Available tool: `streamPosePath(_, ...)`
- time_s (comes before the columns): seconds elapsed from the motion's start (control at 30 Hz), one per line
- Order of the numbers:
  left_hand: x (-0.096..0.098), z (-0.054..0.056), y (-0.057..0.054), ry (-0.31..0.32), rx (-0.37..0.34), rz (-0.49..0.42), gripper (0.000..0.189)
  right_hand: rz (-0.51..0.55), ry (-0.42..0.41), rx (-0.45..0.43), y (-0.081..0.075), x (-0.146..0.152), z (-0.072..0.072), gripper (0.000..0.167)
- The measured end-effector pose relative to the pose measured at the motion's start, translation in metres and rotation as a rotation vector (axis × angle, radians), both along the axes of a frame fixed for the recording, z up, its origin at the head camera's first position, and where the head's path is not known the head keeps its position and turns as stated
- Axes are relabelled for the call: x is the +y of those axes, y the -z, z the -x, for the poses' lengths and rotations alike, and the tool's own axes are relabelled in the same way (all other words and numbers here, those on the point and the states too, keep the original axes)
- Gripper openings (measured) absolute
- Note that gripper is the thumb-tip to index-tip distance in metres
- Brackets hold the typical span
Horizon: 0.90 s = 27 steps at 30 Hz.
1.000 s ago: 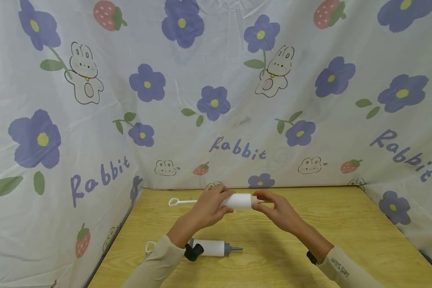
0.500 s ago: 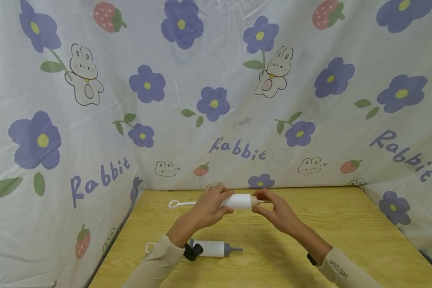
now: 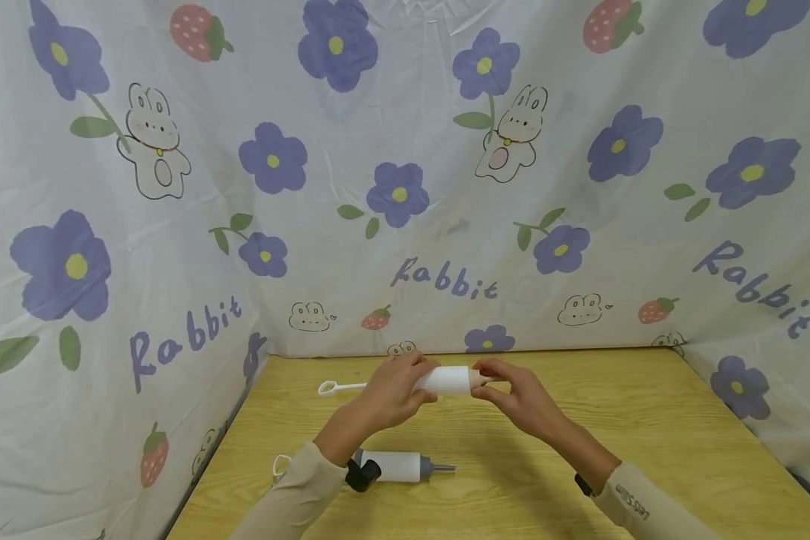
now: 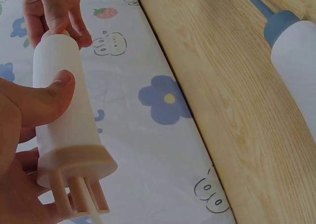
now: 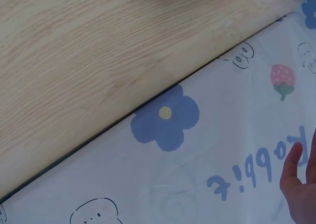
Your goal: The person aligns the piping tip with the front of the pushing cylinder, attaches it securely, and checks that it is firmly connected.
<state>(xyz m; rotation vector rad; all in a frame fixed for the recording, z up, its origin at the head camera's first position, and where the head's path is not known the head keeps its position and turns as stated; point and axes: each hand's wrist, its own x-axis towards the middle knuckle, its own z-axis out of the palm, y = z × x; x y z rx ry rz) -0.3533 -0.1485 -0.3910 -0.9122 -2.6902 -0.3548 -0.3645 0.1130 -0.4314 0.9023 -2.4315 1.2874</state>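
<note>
A white syringe-like tube (image 3: 448,380) with beige end caps and a looped white rod (image 3: 340,388) is held level above the table. My left hand (image 3: 393,390) grips its barrel, thumb laid along the side in the left wrist view. At the other end my right hand (image 3: 523,394) pinches the beige nozzle cap (image 3: 476,379), its fingers partly hiding the tip. The left wrist view shows the tube's beige base (image 4: 76,164) with a slotted frame. In the right wrist view only part of a hand (image 5: 298,194) appears, with no tube visible.
A second white tube (image 3: 397,466) with blue-grey caps and a thin nozzle lies on the wooden table (image 3: 580,465), partly behind my left forearm. Its looped rod end (image 3: 280,465) shows beside the sleeve. A printed curtain (image 3: 405,120) encloses the table's back and sides.
The held tube and its looped rod sit slightly lower in view. Both hands keep nearly the same grip and place, and the second tube stays put.
</note>
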Motion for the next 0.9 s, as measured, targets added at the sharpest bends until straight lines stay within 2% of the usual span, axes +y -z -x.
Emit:
streamPosePath(0.07,-0.002,0.003,0.001,-0.011,-0.009,0.019,0.048,-0.015,0.001,-0.024,0.002,0.0,0.001,0.042)
streamPosePath(0.17,-0.007,0.011,0.006,-0.05,-0.027,0.066,0.048,-0.052,0.013,-0.068,0.004,0.002,0.001,0.059)
streamPosePath(0.27,-0.015,0.02,0.014,-0.099,-0.069,0.126,0.046,-0.084,0.032,-0.104,0.006,0.006,0.003,0.075)
streamPosePath(0.33,-0.021,0.027,0.021,-0.124,-0.106,0.164,0.043,-0.094,0.05,-0.114,0.007,0.009,0.004,0.08)
streamPosePath(0.57,-0.033,0.039,0.045,-0.197,-0.252,0.269,0.034,-0.109,0.052,-0.113,0.01,0.014,0.004,0.079)
streamPosePath(0.9,-0.039,0.048,0.069,-0.279,-0.352,0.409,0.037,-0.113,0.035,-0.132,0.015,0.013,0.001,0.079)
